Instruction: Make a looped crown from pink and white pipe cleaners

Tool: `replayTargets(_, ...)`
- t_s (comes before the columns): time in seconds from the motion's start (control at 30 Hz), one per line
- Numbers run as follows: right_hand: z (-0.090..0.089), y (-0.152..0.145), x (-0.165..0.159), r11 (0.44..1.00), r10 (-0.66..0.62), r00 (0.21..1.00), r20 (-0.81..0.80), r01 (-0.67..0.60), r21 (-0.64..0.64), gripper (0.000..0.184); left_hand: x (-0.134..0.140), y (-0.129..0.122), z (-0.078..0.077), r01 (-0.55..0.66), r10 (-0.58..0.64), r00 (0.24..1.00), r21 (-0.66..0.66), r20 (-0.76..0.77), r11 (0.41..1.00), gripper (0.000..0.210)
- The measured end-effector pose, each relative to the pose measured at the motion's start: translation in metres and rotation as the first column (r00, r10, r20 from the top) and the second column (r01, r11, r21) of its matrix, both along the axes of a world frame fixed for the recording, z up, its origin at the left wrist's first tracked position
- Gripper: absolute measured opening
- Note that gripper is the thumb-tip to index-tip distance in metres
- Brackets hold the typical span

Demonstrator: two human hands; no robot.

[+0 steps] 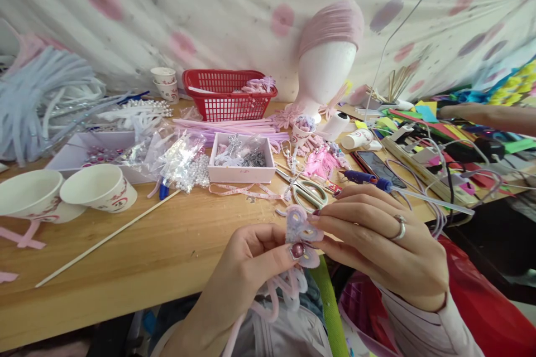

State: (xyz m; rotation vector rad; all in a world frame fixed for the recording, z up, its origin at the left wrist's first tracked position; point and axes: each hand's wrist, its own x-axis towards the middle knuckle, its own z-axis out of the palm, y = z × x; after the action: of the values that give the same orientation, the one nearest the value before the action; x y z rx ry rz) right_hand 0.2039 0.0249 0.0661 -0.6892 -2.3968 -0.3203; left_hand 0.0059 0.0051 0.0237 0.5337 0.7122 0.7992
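Note:
A lilac and pink butterfly-shaped ornament of fuzzy chenille stems [300, 222] is between my hands, just beyond the table's front edge. My left hand [247, 268] pinches it, the thumb pressed on its front. From the right, my right hand [385, 234], wearing a ring, has its fingertips closed on the ornament's edge. Under the hands hang curled pink and white chenille stems [272, 301]. Scissors [310, 194] with pale handles lie just behind the ornament. A blue glue gun [368, 179] with a clear glue stick rests behind my right hand.
Behind stand a red basket [228, 114], a white box of silver pieces [242, 174] and a foam head [324, 75]. Paper cups [100, 192] and a wooden stick [109, 239] are at left. A phone [379, 167], cables and a power strip [431, 170] lie right, near another person's arm [486, 117].

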Motion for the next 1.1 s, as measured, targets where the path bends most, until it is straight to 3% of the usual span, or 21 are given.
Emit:
replayTargets(0.2,-0.005,-0.001,-0.001,0.981,-0.029,0.986,-0.164,-0.004,-0.193,0.012,0.001,0.001,0.000,-0.072,0.071,0.997,0.029,0.041,0.997,0.032)
replayTargets(0.4,-0.016,-0.003,-0.006,0.892,-0.198,0.902,-0.384,0.004,-0.451,0.012,-0.001,0.000,-0.002,-0.177,0.178,0.984,0.063,-0.009,0.982,0.031)
replayTargets(0.5,-0.016,-0.005,-0.012,0.805,-0.288,0.836,-0.466,-0.051,-0.591,0.010,0.000,-0.002,-0.002,-0.239,0.247,0.967,0.114,-0.066,0.964,0.028)
replayTargets(0.6,-0.015,-0.007,-0.018,0.682,-0.329,0.814,-0.478,-0.144,-0.717,0.015,0.001,-0.003,-0.004,-0.279,0.311,0.937,0.199,-0.158,0.940,0.027)
replayTargets(0.7,-0.015,-0.007,-0.020,0.552,-0.382,0.803,-0.458,-0.200,-0.810,0.018,0.001,-0.004,-0.006,-0.261,0.326,0.917,0.276,-0.228,0.925,0.026)
replayTargets(0.77,-0.017,-0.006,-0.020,0.506,-0.396,0.792,-0.464,-0.233,-0.830,0.018,0.001,-0.004,-0.008,-0.236,0.326,0.906,0.318,-0.270,0.918,0.024)
replayTargets(1.1,-0.023,-0.003,-0.022,0.468,-0.457,0.757,-0.467,-0.243,-0.850,0.023,0.003,-0.002,-0.011,-0.171,0.361,0.845,0.441,-0.394,0.881,0.019)
